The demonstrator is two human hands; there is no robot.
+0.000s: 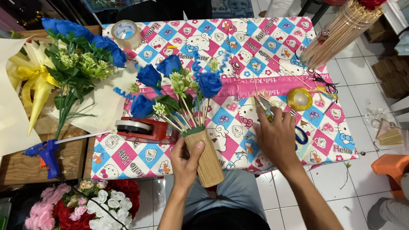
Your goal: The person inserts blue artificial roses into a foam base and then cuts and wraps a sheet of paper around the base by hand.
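My left hand [186, 159] grips a tan ribbed cylinder vase [207, 159] near the table's front edge, tilted toward me. Several blue artificial roses [170, 79] with green filler on thin sticks rise out of it. My right hand [275, 136] lies flat on the patterned tablecloth [238, 51], fingers over a pair of scissors [266, 106] with blue handles; whether it grips them is unclear. A roll of gold ribbon [300, 99] lies just beyond that hand.
A red tape dispenser [145, 129] sits left of the vase. A clear tape roll [125, 33], a bundle of wooden skewers [341, 30], a blue glue gun [47, 154], a blue rose bunch [81, 51] and pink, red and white flowers [85, 204] lie around.
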